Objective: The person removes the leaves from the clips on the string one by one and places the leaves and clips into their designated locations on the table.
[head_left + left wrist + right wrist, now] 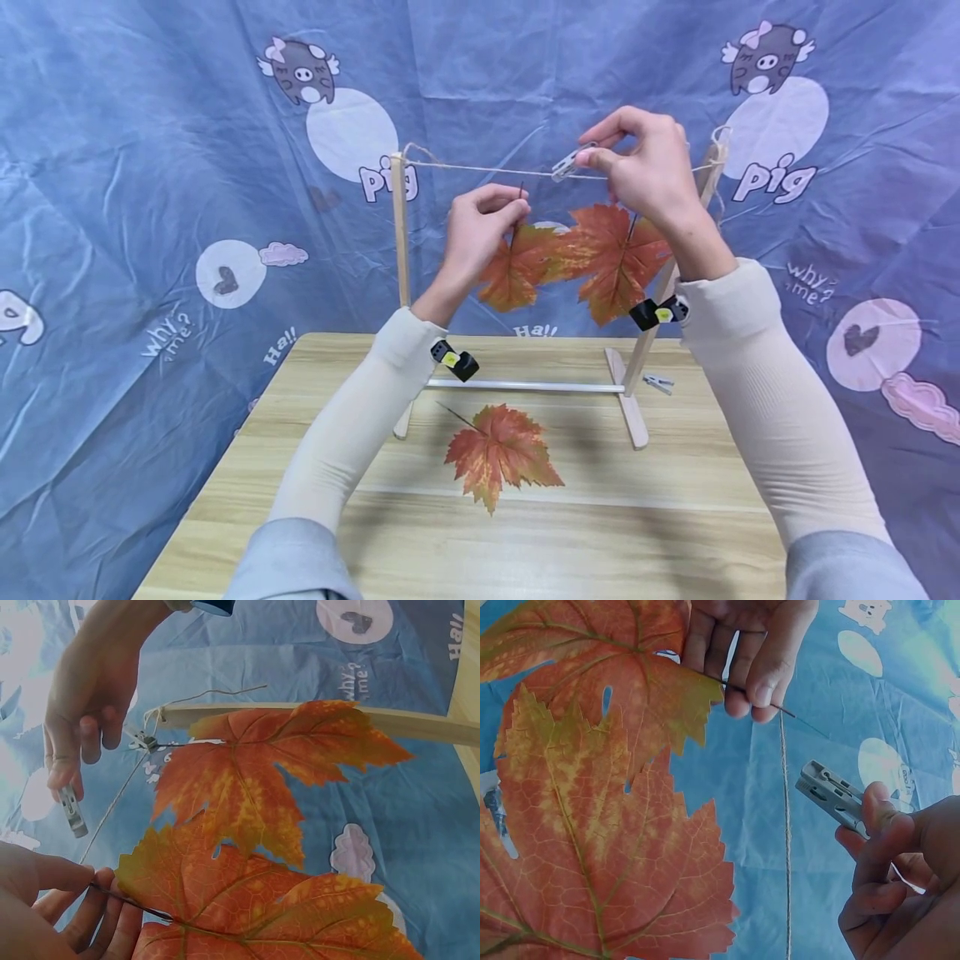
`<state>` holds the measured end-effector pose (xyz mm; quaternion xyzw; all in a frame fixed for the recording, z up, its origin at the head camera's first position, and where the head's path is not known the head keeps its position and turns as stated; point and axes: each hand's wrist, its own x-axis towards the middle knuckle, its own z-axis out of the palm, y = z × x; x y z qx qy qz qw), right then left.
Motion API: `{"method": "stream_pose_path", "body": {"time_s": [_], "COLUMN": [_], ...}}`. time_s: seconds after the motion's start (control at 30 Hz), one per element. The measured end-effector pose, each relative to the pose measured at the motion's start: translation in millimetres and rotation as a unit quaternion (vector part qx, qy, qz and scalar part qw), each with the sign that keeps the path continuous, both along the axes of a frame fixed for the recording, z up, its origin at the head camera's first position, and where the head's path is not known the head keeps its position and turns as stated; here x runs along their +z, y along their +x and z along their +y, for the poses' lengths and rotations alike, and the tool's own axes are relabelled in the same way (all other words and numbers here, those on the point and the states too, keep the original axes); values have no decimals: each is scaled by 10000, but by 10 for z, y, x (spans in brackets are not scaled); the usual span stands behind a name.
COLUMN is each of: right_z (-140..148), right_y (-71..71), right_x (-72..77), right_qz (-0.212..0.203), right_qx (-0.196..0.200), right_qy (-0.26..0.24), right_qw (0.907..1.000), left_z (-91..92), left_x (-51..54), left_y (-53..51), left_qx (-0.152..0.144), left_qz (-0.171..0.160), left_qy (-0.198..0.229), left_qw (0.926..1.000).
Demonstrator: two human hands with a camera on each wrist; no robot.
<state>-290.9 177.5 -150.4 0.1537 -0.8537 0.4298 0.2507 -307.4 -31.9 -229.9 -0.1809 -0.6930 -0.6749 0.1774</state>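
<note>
My left hand [480, 229] pinches the thin dark stem of an orange-red maple leaf [517, 271], just below the string [487, 171]. To its right, at string height, my right hand [652, 171] holds a grey clothespin [572, 162] between thumb and fingers. The right wrist view shows that clothespin [832, 799] beside the string, its tip pointing toward the stem. A second maple leaf [247, 761] hangs by its stem from a clip [141, 740] on the string, near the right post. The two raised leaves overlap in the head view.
Wooden posts [400, 233] carry the string, with a white rod [525, 386] low between them. On the table [300, 500] lie a third maple leaf [498, 450], in front of the rod, and another clothespin [658, 383] by the right post. Blue printed cloth [150, 167] hangs behind.
</note>
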Motion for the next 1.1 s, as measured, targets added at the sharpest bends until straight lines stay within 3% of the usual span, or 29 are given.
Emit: {"method": "stream_pose_path", "body": {"time_s": [0.43,0.73,1.1], "right_z": [64,120,202], "right_y": [7,43,128], "right_x": [-102,-166,-274], "right_qz": [-309,-363,-592], "right_qx": [99,234,335], "right_qy": [25,-248,-478], "right_qw": [9995,9988,9965], "left_z": [-167,-243,-328], "left_x": [-37,-71,-125], "left_y": [27,75,166], "left_qx": [75,66,41], "left_qz": [-100,28,-85], "left_qy": [116,58,50], "left_qw": [9999,10000,9999]}}
